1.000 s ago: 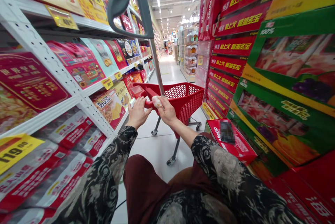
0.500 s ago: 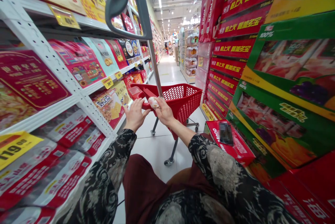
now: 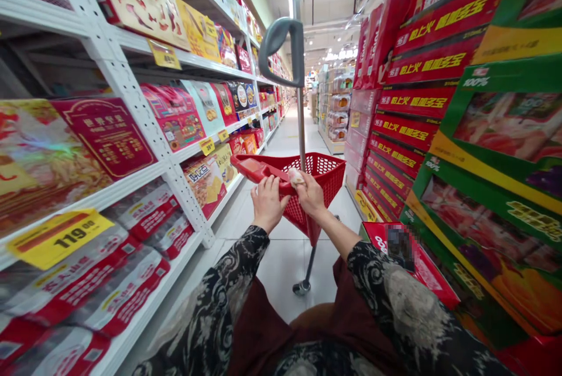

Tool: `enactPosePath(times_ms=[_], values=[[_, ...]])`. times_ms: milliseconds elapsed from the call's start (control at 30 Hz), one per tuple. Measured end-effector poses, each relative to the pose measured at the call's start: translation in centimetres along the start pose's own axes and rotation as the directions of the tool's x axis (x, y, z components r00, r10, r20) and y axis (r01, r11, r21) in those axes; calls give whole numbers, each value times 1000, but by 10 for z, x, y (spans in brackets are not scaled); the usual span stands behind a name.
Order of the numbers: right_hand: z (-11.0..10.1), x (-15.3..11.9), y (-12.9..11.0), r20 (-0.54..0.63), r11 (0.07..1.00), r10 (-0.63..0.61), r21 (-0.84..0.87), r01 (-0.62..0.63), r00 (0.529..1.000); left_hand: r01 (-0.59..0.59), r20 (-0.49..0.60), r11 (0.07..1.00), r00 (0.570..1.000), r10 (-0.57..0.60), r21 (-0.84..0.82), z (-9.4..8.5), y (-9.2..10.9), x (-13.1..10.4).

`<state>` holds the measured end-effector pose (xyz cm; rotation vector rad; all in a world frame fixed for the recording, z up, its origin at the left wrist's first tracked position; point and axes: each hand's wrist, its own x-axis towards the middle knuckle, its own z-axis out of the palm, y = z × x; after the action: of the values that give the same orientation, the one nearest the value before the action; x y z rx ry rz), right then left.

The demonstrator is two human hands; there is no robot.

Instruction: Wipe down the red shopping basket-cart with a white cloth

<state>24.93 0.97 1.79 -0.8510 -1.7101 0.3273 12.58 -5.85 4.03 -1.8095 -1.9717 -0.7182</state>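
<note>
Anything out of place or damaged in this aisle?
One thing: a dark, pixelated item lies loose-looking on the low red carton at right, unlike the stacked green boxes beside it; can't tell what it is. No damage visible on the red cart.

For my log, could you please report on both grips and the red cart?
Left grip on red cart, near edge. Right grip alongside, clasping whitish wad. Red carton beside right sleeve.

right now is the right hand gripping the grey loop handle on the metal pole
No, the right hand holds a whitish wad by the red cart, well below the grey loop handle.
</note>
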Motion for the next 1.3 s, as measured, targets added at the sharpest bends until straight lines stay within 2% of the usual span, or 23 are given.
enactPosePath(times_ms=[67, 233, 333, 500, 600, 733, 833, 1000, 1100, 1200, 1300], values=[[-9, 2, 3, -1, 1000, 22, -21, -22, 1000, -15, 17, 1000, 1000, 15, -4, 1, -1, 0], [-19, 6, -5, -6, 996, 59, -69, -59, 998, 48, 93, 999, 994, -48, 2, 10, -8, 5], [-19, 6, -22, 30, 996, 5, -85, -2, 1000, 48, 101, 999, 994, -51, 24, 13, -4, 7], [-20, 4, -46, 154, 979, -101, -158, 126, 983, 29, 55, 997, 998, -33, 69, 13, 2, 6], [-26, 2, -39, 155, 969, -119, -195, 149, 981, -11, 37, 997, 999, 9, 81, 10, -2, 9], [-36, 2, -14, -13, 984, -58, -170, 55, 998, -112, 113, 992, 988, 105, 57, 5, -11, 16], [-36, 1, -7, -82, 987, -13, -161, 0, 997, -111, 123, 992, 987, 104, 56, 4, -10, 17], [-27, -6, -25, 39, 957, -160, -239, 165, 986, -98, 82, 992, 992, 92, 73, 2, 10, 10], [-29, -10, -28, 111, 927, -222, -283, 245, 969, -107, 75, 992, 992, 102, 68, -1, 20, 10], [-37, -11, -19, 101, 916, -229, -315, 249, 968, -101, 82, 994, 992, 97, 43, -3, 16, 16], [-42, -11, -7, 73, 915, -218, -333, 230, 973, -43, 138, 999, 990, 39, 29, -5, 2, 24]])
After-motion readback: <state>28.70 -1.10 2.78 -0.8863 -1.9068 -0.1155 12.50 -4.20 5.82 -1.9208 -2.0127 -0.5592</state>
